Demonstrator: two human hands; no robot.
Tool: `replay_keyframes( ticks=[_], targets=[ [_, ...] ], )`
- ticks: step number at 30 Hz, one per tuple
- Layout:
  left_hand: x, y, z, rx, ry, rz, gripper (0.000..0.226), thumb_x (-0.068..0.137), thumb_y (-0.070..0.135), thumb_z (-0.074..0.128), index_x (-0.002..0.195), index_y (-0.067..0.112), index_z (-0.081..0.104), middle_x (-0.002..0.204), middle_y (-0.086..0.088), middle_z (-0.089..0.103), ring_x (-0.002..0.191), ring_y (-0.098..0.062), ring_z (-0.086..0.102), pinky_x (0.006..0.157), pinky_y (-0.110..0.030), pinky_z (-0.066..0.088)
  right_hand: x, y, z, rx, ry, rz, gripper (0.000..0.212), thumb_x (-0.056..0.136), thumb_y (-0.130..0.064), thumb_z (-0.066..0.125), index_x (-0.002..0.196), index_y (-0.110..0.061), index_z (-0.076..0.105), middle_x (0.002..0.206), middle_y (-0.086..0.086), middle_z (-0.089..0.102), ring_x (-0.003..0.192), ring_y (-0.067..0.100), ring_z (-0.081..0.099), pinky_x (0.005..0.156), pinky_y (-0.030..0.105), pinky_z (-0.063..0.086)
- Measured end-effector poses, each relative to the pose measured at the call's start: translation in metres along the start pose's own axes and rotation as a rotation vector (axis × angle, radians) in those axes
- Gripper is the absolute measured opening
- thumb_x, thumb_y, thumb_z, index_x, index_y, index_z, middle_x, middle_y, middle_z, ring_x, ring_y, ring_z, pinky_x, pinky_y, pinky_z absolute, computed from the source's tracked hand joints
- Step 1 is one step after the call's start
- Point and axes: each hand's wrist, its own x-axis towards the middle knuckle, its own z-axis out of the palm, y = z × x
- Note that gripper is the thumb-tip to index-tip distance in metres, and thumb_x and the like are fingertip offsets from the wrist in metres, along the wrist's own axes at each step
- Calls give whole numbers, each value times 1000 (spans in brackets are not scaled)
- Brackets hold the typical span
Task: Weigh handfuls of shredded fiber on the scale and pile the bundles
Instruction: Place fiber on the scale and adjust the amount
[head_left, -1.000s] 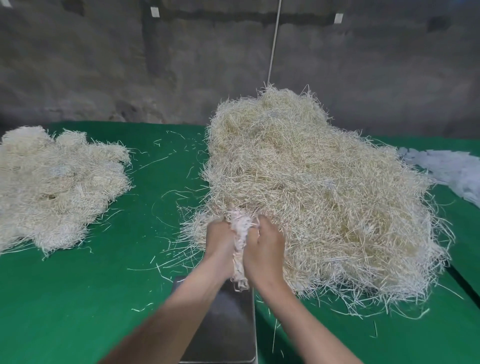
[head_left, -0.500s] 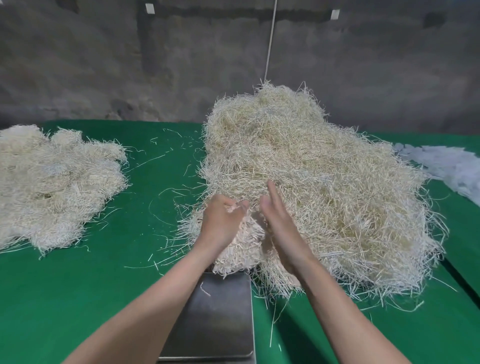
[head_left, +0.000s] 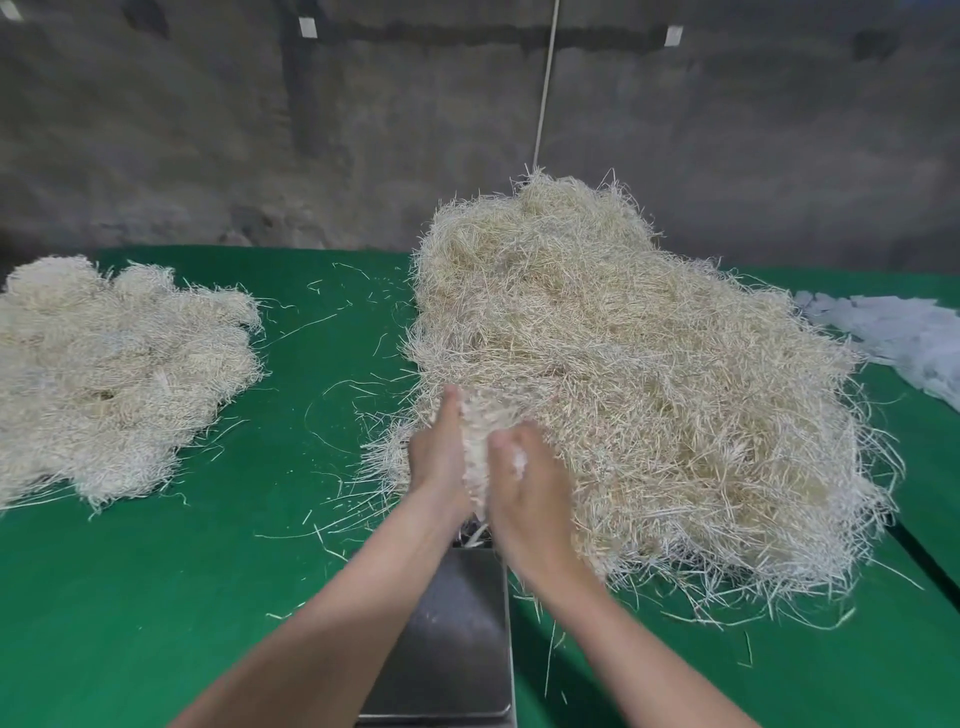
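— Where to look for the tuft of fiber (head_left: 477, 467)?
— Squeezed between left hand (head_left: 439, 460) and right hand (head_left: 527, 501), at the near edge of the big fiber heap (head_left: 649, 395), just over the far end of the scale pan (head_left: 457, 649).
— Grip?
— Pressed from the left with straight fingers; clutched from the right with curled, blurred ones.
— Elsewhere on the green table (head_left: 156, 597)?
— Piled bundles (head_left: 114, 374) by the left edge, well apart; white sheets (head_left: 904, 332) at the right edge.
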Motion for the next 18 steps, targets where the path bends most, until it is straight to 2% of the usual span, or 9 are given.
replay_keyframes(
  ticks=[2,4,6,9,11,13,14,16,18],
  targets=[
    [-2,-6,-1,44,41,42,44,91,52,51,72,13,56,61,3,59,55,-14,61,54,-25,48,5,3,1,-10,-59,40,40,98,-41,30,89,-13,57,61,-8,49,52,11,45,50,27,33],
    [-9,-15,1,126,-6,42,48,93,53,47,64,16,58,47,5,58,40,-11,59,40,-20,45,20,8,-8,3,-56,141,43,101,-35,30,100,-7,62,64,3,57,54,18,52,51,33,41],
    [-9,-12,-2,169,-41,56,50,95,44,49,57,14,59,46,1,56,37,-11,57,37,-18,42,13,4,-3,70,14,99,43,99,-43,25,90,-17,58,56,-2,52,45,8,45,45,25,35],
    [0,-1,-4,272,81,181,43,100,21,44,60,7,49,51,-3,45,29,-6,46,31,-15,33,-11,-16,17,58,-17,24,34,99,-39,28,74,-27,46,51,-8,42,43,4,37,45,21,27],
    [-7,-5,-2,259,49,166,46,100,41,38,76,6,57,54,-2,50,39,-9,53,36,-19,38,8,-6,9,58,-50,126,29,101,-22,37,83,-15,58,63,-3,55,51,2,50,49,23,39],
    [-14,-10,2,280,16,75,59,95,57,35,112,6,59,75,-2,61,70,-15,63,57,-29,49,25,2,-5,57,-43,189,22,97,-4,43,100,-8,64,80,7,64,69,16,61,64,35,49],
    [-14,-9,3,286,3,61,56,96,54,37,113,5,58,85,-3,64,79,-16,64,65,-31,51,24,2,-5,55,7,147,24,97,-5,41,93,-12,64,76,4,63,66,17,58,63,36,47],
    [-8,-5,-1,219,-35,95,35,102,30,41,78,7,54,66,-8,59,55,-8,61,49,-21,47,8,-13,9,32,108,11,33,99,-23,34,70,-24,50,60,-11,48,52,1,44,53,18,39],
    [-5,-3,-8,127,-10,77,37,102,19,36,68,9,45,60,-7,47,42,-8,52,40,-20,40,0,-18,21,-7,69,-14,33,100,-27,33,67,-28,41,56,-14,38,48,-3,38,51,12,32]
  ],
)
